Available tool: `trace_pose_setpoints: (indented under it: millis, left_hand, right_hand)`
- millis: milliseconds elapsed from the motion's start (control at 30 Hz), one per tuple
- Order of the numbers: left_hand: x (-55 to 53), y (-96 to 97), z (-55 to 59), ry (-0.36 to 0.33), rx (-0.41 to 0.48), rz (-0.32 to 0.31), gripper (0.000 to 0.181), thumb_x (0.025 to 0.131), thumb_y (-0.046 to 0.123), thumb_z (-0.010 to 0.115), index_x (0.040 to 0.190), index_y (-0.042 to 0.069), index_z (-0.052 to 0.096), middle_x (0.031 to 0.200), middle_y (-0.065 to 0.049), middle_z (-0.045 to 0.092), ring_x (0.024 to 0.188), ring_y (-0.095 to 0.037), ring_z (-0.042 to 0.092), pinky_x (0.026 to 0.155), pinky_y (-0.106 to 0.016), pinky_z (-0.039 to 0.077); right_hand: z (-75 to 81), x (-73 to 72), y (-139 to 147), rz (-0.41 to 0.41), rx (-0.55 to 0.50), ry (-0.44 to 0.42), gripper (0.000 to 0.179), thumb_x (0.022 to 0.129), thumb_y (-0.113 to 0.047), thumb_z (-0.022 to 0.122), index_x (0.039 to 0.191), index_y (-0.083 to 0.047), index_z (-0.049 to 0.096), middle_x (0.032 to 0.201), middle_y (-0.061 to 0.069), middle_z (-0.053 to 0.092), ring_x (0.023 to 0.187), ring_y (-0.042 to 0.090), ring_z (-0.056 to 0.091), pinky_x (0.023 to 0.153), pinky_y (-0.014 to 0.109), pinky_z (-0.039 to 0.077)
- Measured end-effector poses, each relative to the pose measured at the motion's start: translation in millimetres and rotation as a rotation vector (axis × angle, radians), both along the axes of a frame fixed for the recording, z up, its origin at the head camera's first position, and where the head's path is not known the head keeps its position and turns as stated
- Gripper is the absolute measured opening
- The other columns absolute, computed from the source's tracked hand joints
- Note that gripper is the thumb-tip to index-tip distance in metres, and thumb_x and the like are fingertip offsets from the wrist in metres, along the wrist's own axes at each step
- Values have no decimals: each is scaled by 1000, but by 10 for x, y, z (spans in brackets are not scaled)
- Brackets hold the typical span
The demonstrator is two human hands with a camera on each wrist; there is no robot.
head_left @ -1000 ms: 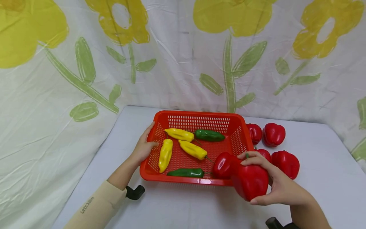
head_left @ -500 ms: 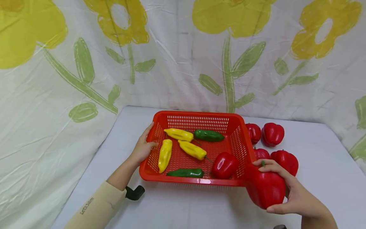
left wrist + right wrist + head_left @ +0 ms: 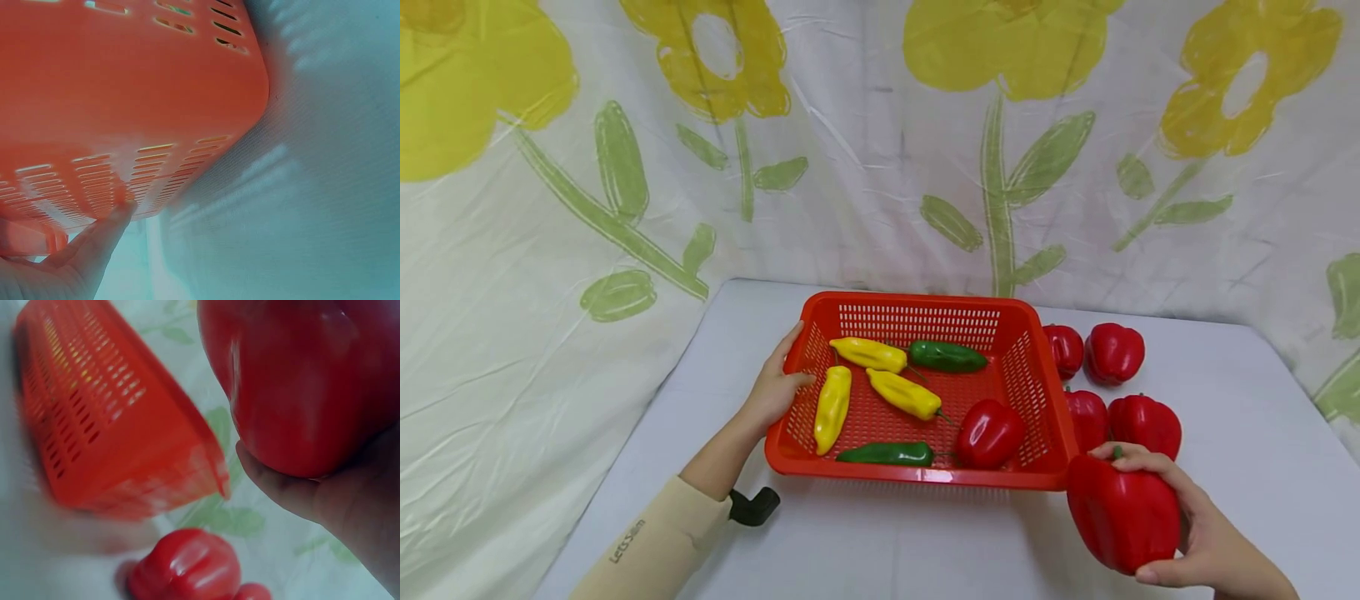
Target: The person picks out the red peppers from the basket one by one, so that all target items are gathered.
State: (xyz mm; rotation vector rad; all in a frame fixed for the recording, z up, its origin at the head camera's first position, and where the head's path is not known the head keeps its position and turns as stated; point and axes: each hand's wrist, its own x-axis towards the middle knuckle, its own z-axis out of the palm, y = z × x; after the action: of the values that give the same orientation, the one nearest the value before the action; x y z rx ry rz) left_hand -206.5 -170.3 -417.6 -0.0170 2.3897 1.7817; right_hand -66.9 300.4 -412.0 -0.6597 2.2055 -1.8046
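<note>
My left hand (image 3: pixel 775 390) grips the left rim of a red plastic basket (image 3: pixel 925 474), thumb over the inside and fingers along the outer wall. In the left wrist view, part of that hand (image 3: pixel 81 256) lies against the slotted wall. Past the basket's front right corner, my right hand (image 3: pixel 1195 533) holds a red bell pepper (image 3: pixel 1123 515) up off the table, fingers near its green stem and thumb beneath. Inside the basket, another red bell pepper (image 3: pixel 991 434) lies at the front right. Yellow peppers (image 3: pixel 832 410) and green peppers (image 3: pixel 886 453) lie around it.
Several red bell peppers (image 3: pixel 1115 353) stand on the white table (image 3: pixel 1232 417) just right of the basket. One bell pepper (image 3: pixel 190 565) shows below the basket in the right wrist view. A flower-patterned curtain (image 3: pixel 865 167) hangs behind the table.
My right hand has moved right and toward me with the red bell pepper, from over the basket's front right corner to beyond it. My left hand and the basket stay nearly put.
</note>
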Motion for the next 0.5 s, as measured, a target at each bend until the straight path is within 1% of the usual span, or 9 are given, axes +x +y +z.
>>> trace_pose_setpoints:
  millis: [167, 300, 367, 500]
  left_hand:
    - [-8, 3, -6, 2, -5, 4, 77, 89, -1, 45, 150, 29, 11, 156, -7, 13, 130, -35, 37, 95, -49, 47]
    - [-14, 9, -9, -5, -4, -2, 77, 88, -1, 45, 151, 29, 11, 157, -7, 13, 131, -35, 37, 94, -48, 47]
    - [-15, 8, -11, -8, -10, 1, 77, 88, -1, 45, 150, 29, 11, 157, -7, 13, 130, -35, 37, 94, -48, 47]
    - [-15, 0, -14, -6, -18, 6, 77, 89, -1, 45, 150, 30, 11, 157, -7, 13, 130, -34, 37, 95, -48, 47]
  right_hand:
    - [-65, 18, 32, -21, 11, -40, 92, 67, 8, 69, 142, -15, 21, 135, -7, 37, 110, 6, 51, 69, 42, 58]
    - [-163, 27, 110, -1, -20, -28, 92, 67, 10, 67, 142, -16, 21, 136, -9, 37, 112, 6, 50, 69, 40, 59]
    - [-214, 38, 149, -3, -21, -24, 91, 68, 10, 66, 142, -17, 21, 136, -11, 36, 112, 6, 50, 68, 39, 59]
    - [-281, 53, 197, -31, 24, -34, 91, 67, 10, 67, 141, -18, 22, 134, -13, 37, 111, 4, 50, 68, 38, 59]
